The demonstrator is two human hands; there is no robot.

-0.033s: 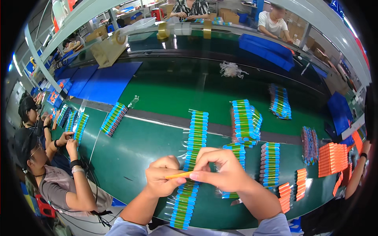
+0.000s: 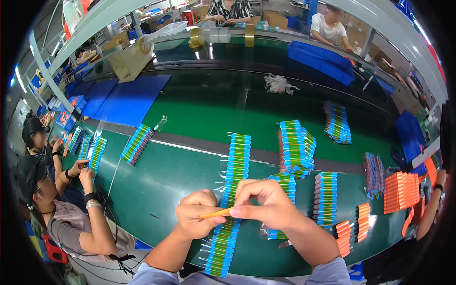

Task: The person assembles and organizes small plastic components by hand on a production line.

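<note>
A slim orange stick (image 2: 215, 213) lies between my two hands, pinched at both ends. My left hand (image 2: 198, 214) is closed on its left end, thumb along the near side. My right hand (image 2: 266, 204) grips its right end between thumb and curled fingers. Whether anything else is inside either hand is hidden. Below them a long column of blue-and-green packets (image 2: 222, 247) with clear ends runs across the green table (image 2: 161, 190). Another column of these packets (image 2: 325, 199) lies to the right of my right hand, and part of a nearer one (image 2: 283, 183) shows behind it.
Piled packets (image 2: 297, 142) lie beyond my right hand, near a green conveyor belt (image 2: 204, 107). Orange sticks (image 2: 401, 192) are stacked at the right, with smaller orange rows (image 2: 343, 237) nearer me. A blue bin (image 2: 320, 61) stands at the back. A co-worker (image 2: 71, 213) sits at the left.
</note>
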